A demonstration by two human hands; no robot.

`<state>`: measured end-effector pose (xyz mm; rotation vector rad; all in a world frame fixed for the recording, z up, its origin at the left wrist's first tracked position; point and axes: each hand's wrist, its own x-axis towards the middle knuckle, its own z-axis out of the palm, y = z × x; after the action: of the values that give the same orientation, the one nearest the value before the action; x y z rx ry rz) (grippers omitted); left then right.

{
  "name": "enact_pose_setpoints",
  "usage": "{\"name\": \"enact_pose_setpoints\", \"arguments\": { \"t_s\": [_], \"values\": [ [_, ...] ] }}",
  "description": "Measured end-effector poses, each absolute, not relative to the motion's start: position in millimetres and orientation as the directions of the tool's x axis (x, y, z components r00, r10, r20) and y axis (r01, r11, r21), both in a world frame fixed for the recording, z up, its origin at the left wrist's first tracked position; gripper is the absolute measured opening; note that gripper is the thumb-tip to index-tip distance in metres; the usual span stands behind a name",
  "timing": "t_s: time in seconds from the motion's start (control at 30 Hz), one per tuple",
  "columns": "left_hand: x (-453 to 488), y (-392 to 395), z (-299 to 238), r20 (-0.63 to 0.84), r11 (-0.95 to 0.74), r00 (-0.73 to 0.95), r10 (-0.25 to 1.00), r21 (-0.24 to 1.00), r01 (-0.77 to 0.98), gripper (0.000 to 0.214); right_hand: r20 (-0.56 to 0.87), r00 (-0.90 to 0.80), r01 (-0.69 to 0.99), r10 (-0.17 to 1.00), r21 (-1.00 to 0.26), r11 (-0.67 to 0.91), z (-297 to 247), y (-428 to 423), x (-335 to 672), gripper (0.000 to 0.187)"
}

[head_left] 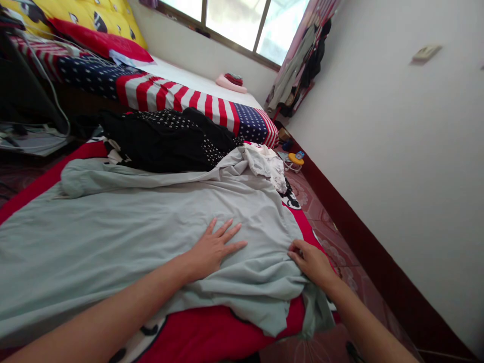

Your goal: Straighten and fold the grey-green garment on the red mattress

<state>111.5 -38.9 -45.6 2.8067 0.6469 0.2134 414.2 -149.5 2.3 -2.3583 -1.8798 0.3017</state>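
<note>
Now the left hand lies flat, fingers spread, on the pale green garment spread over the red blanket; right hand pinches its rumpled edge, unfolded yet.

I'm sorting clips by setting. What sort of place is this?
Most likely a home bedroom: a bed with stars-and-stripes bedding under a window, clothes hanging in the corner, and both hands on a pale green garment.

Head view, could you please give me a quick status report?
Left hand flat on pale green cloth garment. Right hand pinching its edge. Black dotted clothes pile behind.
</note>
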Motion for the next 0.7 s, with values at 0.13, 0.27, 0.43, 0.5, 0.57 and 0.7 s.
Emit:
{"name": "enact_pose_setpoints", "arguments": {
  "t_s": [0.13,0.27,0.43,0.5,0.57,0.7],
  "values": [
    [93.4,-52.1,-29.9,0.05,-0.829,0.904,0.424,0.423,0.366,0.058,-0.14,0.132,0.939,0.981,-0.299,-0.169,23.6,-162.3,395.6,0.021],
    [49.0,-68.6,-10.2,0.0,-0.675,0.887,0.461,0.649,0.351,0.021,-0.203,0.045,0.934,0.978,-0.339,-0.113,26.8,-183.2,392.7,0.043],
    [-18.2,-93.4,1.6,-0.107,-0.558,0.787,0.608,0.647,0.519,0.024,-0.327,-0.002,0.919,0.945,-0.374,-0.127,28.2,-194.7,411.3,0.007],
    [-39.5,-103.7,2.2,-0.154,-0.558,0.727,0.669,0.542,0.628,0.021,-0.368,-0.038,0.873,0.929,-0.465,-0.149,36.0,-192.3,419.0,0.006],
    [-56.1,-113.1,1.7,-0.153,-0.546,0.672,0.725,0.468,0.695,0.02,-0.357,-0.013,0.843,0.934,-0.506,-0.182,45.4,-189.5,426.0,0.008],
    [-84.5,-125.6,-4.8,-0.072,-0.518,0.602,0.795,0.436,0.736,0.039,-0.03,0.203,0.868,0.979,-0.457,-0.195,58.5,-186.3,434.8,0.019]
  ]
}}
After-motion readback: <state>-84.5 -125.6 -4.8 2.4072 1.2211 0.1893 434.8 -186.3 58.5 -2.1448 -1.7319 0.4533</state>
